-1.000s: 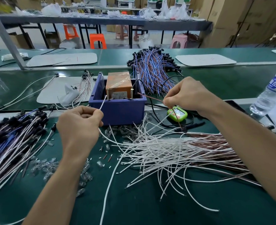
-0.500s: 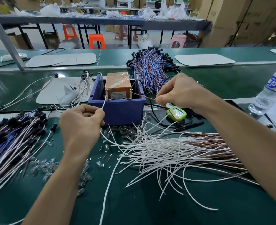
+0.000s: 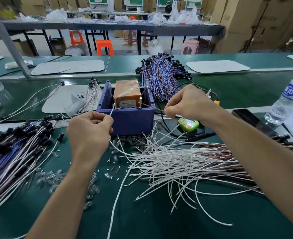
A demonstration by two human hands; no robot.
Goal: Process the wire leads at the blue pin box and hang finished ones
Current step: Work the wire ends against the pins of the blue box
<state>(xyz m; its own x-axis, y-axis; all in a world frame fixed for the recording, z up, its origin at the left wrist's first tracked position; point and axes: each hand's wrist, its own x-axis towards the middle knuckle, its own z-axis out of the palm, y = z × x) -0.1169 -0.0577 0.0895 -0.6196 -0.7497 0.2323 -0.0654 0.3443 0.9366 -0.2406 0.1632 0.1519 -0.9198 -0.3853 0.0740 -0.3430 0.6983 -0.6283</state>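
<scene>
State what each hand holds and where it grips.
Left hand pinches a white wire near its upper end; right hand pinches a brown wire near its end. Both tips point into the blue pin box.

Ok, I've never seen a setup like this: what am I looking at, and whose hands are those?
No machine here: a person works with bare hands, filmed by a camera on their head looking down. The left hand pinches a white wire and the right hand a brown wire, each aimed at an upright metal pin in the blue box. On the green table lie a loose pile of white wires, brown wires beside it, a capped bundle at the left, a green gadget and a water bottle.
</scene>
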